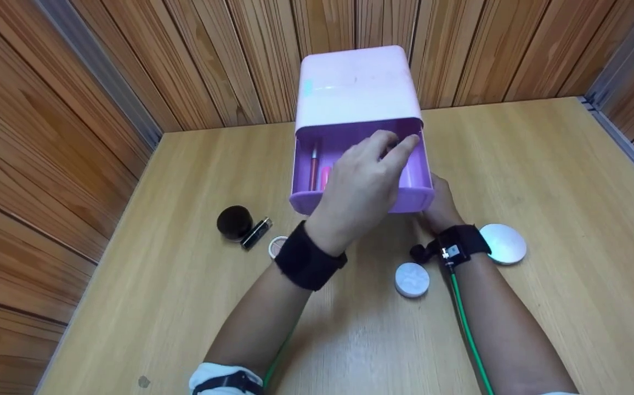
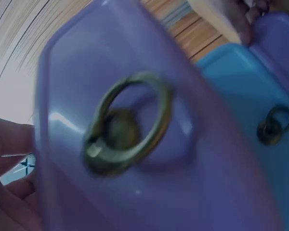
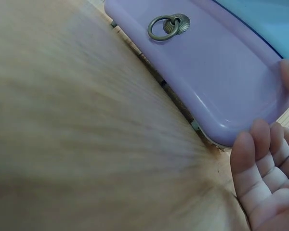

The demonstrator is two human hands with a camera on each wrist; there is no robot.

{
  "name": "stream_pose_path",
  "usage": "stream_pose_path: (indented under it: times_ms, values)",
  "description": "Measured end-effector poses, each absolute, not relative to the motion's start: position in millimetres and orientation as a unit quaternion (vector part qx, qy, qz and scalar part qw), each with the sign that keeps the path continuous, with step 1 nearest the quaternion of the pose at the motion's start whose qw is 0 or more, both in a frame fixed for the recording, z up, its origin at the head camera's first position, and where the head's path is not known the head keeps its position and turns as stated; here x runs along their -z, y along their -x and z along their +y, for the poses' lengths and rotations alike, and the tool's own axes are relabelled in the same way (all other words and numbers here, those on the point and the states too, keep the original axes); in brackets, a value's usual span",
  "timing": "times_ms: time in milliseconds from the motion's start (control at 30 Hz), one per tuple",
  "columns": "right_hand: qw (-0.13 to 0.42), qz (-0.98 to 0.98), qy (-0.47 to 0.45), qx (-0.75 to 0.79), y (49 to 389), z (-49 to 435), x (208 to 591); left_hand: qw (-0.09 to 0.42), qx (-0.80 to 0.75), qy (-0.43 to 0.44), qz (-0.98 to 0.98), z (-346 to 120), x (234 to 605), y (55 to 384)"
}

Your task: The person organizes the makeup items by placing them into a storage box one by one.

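A pink drawer box (image 1: pixel 358 82) stands at the back of the table, its purple top drawer (image 1: pixel 415 201) pulled out. My left hand (image 1: pixel 358 186) reaches over the drawer front with its fingertips inside, thumb and index finger apart. In the left wrist view a small pale-blue patch with dark marks shows between these fingers; I cannot tell whether it is held. A lip gloss tube (image 1: pixel 313 167) and a bright pink item (image 1: pixel 325 176) lie in the drawer. My right hand (image 3: pixel 269 178) is at the box's lower right corner, thumb against the edge of the purple bottom drawer (image 3: pixel 216 72), fingers loosely bent.
A turquoise middle drawer (image 2: pixel 241 91) sits between the purple ones. Left on the table are a dark round compact (image 1: pixel 234 223), a black lipstick-like tube (image 1: pixel 256 233) and a small round pan (image 1: pixel 276 247). A white round jar (image 1: pixel 412 280) and a silvery disc (image 1: pixel 504 243) flank my right wrist.
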State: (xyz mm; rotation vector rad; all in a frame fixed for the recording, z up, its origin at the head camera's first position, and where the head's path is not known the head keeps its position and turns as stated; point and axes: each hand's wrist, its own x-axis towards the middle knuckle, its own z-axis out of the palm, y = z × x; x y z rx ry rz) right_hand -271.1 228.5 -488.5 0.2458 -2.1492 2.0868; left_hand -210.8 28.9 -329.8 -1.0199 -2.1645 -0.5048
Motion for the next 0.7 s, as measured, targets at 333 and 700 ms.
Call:
stream_pose_path:
  times_ms: [333,700]
  values:
    - [0.068,-0.711,-0.082,-0.695,271,227,486,0.17,0.131,0.307,-0.927,36,320,213]
    - [0.057,-0.708,-0.054,-0.701,270,227,483,0.1,0.094,0.273,-0.952,35,320,226]
